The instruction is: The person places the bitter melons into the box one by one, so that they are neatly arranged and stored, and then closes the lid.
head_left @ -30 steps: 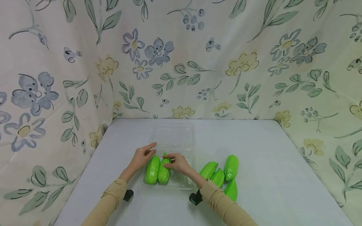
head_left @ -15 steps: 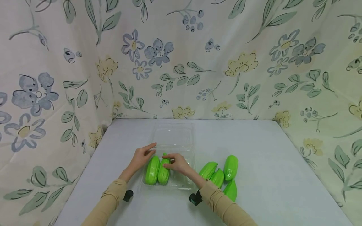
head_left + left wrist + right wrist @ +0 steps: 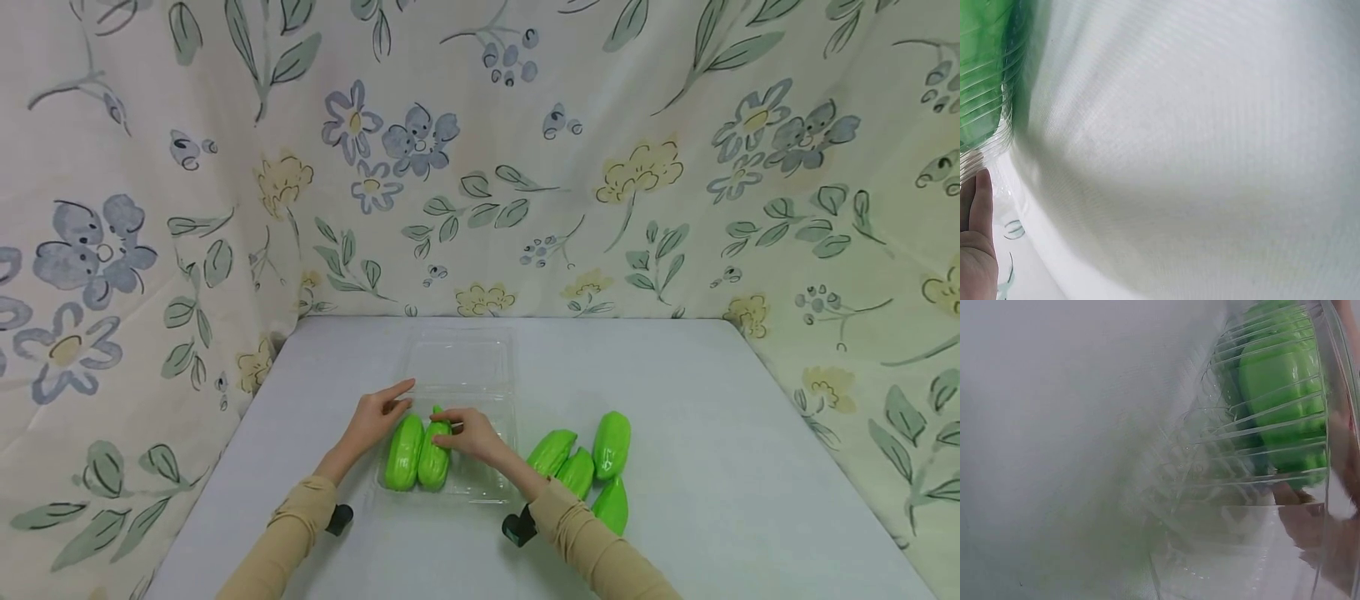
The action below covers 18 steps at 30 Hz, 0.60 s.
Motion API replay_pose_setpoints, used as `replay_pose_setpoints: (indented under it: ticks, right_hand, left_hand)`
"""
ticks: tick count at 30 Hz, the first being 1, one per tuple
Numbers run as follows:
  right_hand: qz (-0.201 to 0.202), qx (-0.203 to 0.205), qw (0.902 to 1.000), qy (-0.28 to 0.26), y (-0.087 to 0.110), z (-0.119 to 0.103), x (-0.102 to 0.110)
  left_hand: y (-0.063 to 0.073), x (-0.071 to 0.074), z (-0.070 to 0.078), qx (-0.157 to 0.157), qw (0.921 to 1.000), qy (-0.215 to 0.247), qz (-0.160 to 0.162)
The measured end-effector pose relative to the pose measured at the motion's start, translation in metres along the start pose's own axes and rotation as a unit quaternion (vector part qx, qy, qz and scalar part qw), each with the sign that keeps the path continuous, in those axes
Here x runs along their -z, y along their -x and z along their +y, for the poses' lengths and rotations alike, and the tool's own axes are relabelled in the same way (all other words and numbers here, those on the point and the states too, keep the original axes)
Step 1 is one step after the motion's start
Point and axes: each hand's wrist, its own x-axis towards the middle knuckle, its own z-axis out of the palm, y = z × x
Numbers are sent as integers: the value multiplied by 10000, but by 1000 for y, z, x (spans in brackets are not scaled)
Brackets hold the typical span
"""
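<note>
Floral cloth (image 3: 480, 125) behind, desk (image 3: 712, 400) below, open box (image 3: 480, 482) stretching toward the far edge. Left hand (image 3: 372, 419) by the box's left edge, fingers loosely extended; right hand (image 3: 474, 433) pinching the inner gourd (image 3: 433, 468) inside: best seated flush before release.

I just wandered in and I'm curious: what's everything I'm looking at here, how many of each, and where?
Boxed vegetable-like pieces: 2, bright green, side by side in the box's left half
Loose vegetable-like pieces: 4, bright green, clustered on the table right of the box
Box: 1, clear plastic, on the table
Lid: 1, clear, open on the box's far side
Table: 1, white, under everything
Fabric: off-white with blue, yellow and green plants, behind and at both sides
Small devices: 2, black, one by each wrist
Sleeves: 2, tan, on the forearms
Left hand: 1, bare, at the box's left side
Right hand: 1, bare, fingers pinching the right boxed piece
</note>
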Motion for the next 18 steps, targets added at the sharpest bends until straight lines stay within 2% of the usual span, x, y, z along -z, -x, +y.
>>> replay_pose_setpoints:
  ticks: [8, 18]
  right_hand:
    - [30, 192, 9998, -39, 2, 1, 0]
    - [-71, 172, 9996, -209, 2, 4, 1]
  left_hand:
    - [0, 1, 1, 73, 10000, -1, -14]
    - [0, 0, 0, 63, 10000, -3, 5]
